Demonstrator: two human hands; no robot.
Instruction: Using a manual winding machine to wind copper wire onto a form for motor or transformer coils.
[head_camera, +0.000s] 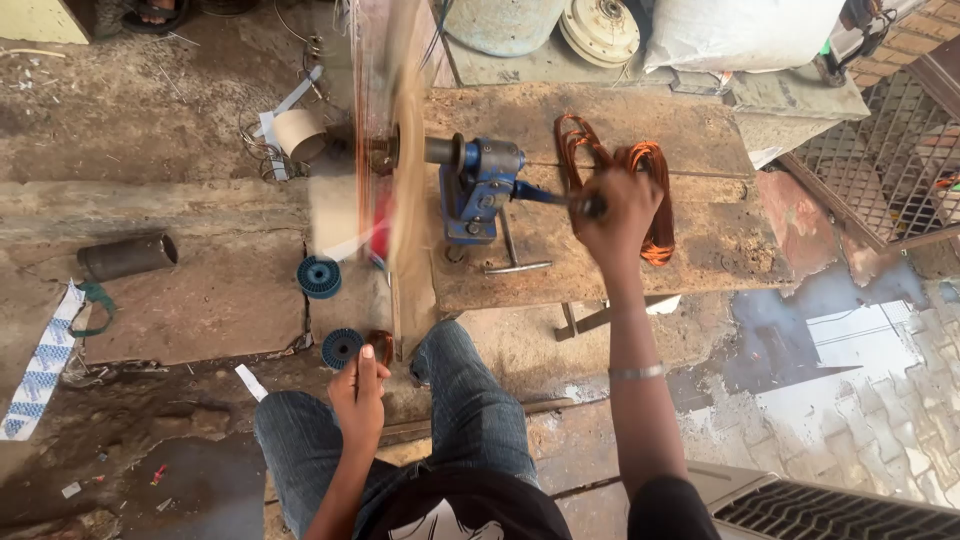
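Note:
A blue hand-cranked winding machine (478, 188) is clamped on a worn wooden bench (700, 250). My right hand (618, 205) is shut on its crank handle. At the machine's left end a former (385, 190) is spinning and blurred, with copper wire on it. My left hand (358, 392) is low above my knee, pinching the thin copper wire that runs up to the spinning former. Finished copper wire coils (648, 190) lie on the bench behind my right hand.
Two blue spools (320, 277) sit on the ground beside the bench, one of them (342, 347) by my left hand. A dark metal cylinder (127, 256), a cardboard tube (299, 133) and scraps lie on the dirt floor. A metal grate (880, 150) stands at right.

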